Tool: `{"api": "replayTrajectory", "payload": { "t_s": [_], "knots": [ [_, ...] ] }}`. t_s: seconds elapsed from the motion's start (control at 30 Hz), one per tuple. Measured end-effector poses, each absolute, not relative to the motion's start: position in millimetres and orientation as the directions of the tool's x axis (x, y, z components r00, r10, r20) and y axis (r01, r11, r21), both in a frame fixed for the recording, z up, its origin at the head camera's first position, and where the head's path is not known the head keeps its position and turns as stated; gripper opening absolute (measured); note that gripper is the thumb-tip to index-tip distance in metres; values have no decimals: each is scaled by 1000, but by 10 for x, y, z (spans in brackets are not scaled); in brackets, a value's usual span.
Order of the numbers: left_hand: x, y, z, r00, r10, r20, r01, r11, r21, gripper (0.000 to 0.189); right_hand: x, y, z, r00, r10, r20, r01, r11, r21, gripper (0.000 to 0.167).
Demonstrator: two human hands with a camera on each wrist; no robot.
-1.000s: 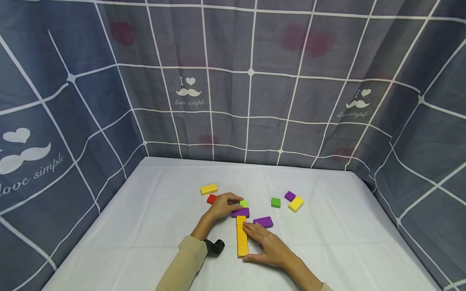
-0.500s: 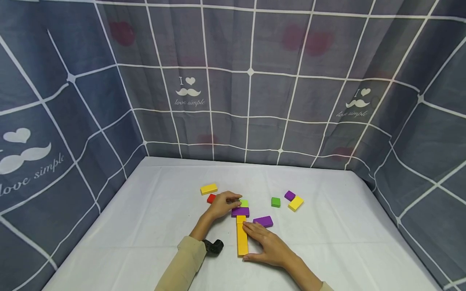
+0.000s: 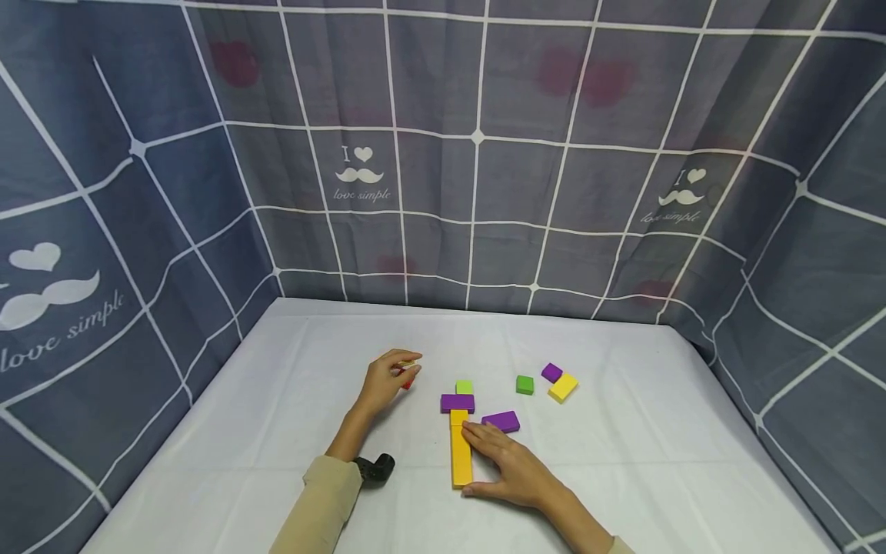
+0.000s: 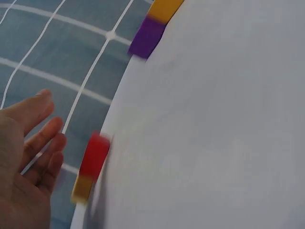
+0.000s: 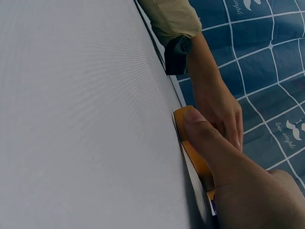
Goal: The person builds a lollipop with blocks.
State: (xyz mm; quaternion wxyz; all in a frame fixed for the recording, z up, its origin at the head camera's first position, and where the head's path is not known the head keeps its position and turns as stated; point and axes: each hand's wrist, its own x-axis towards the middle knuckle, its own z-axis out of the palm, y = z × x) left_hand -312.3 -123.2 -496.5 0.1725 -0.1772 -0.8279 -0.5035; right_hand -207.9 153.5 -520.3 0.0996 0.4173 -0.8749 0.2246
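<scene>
In the head view my left hand (image 3: 379,382) is over the left part of the table, beside a red block (image 4: 95,155). Its fingers are relaxed and spread in the left wrist view, with a gap between them and the red block. A yellow block (image 4: 82,189) lines up with the red one there; my hand mostly hides it in the head view. My right hand (image 3: 512,467) rests along a long yellow block (image 3: 460,459), fingertips at its right side and thumb (image 5: 205,131) at its near end. Beyond it follow a short yellow block (image 3: 458,418), a purple block (image 3: 457,403) and a lime block (image 3: 464,387).
Another purple block (image 3: 501,421) lies just beyond my right fingers. Farther right are a green block (image 3: 524,385), a small purple block (image 3: 551,372) and a yellow block (image 3: 564,388). A grid-patterned curtain (image 3: 429,254) borders the white table (image 3: 623,462) at back and sides.
My left hand has left the lime block and moved left to the red and yellow blocks. The lime block stays behind the purple one. My right hand has stayed in place.
</scene>
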Motion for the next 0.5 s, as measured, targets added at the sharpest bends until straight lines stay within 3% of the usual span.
{"api": "replayTrajectory", "payload": {
  "t_s": [0.17, 0.5],
  "knots": [
    [-3101, -1429, -5005, -901, 128, 415, 429, 414, 803, 28, -2065, 1542, -5186, -639, -680, 360, -769, 557, -314, 82],
    [-3088, -1512, -5068, -915, 163, 370, 397, 533, 747, 36, -2065, 1530, -5187, -646, -677, 354, -763, 558, -326, 82]
  ]
}}
